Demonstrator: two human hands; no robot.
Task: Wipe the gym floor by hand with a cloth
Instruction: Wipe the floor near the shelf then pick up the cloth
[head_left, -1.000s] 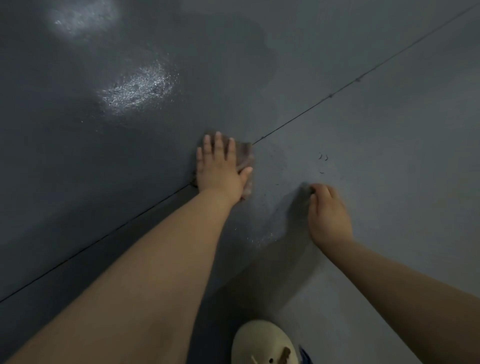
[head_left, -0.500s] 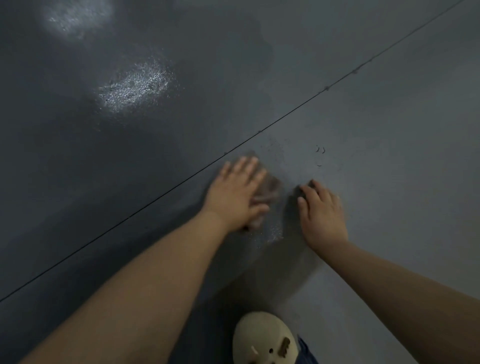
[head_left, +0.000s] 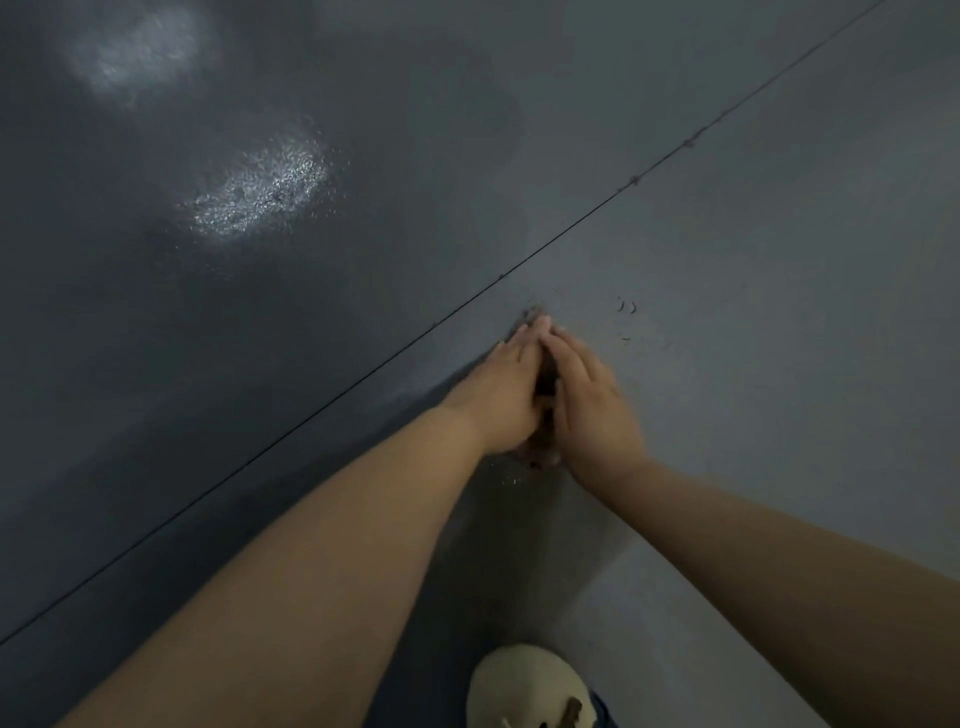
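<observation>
The dark brownish cloth (head_left: 545, 380) lies bunched on the grey gym floor (head_left: 753, 312), mostly hidden; only a strip between my hands and a bit near my wrists show. My left hand (head_left: 506, 389) presses on the cloth's left side with its fingers stretched forward. My right hand (head_left: 592, 405) lies flat against the cloth's right side, fingers straight, its fingertips meeting those of the left. Both hands sit just right of the floor seam.
A thin dark seam (head_left: 363, 379) runs diagonally across the floor. Left of it the floor is darker and wet, with shiny patches (head_left: 260, 197). Small curled bits of debris (head_left: 626, 307) lie beyond my fingertips. A cream shoe (head_left: 524, 686) is at the bottom edge.
My left hand slid the cloth right and toward me, off the seam. My right hand moved left to meet it, so the cloth now sits squeezed between both hands.
</observation>
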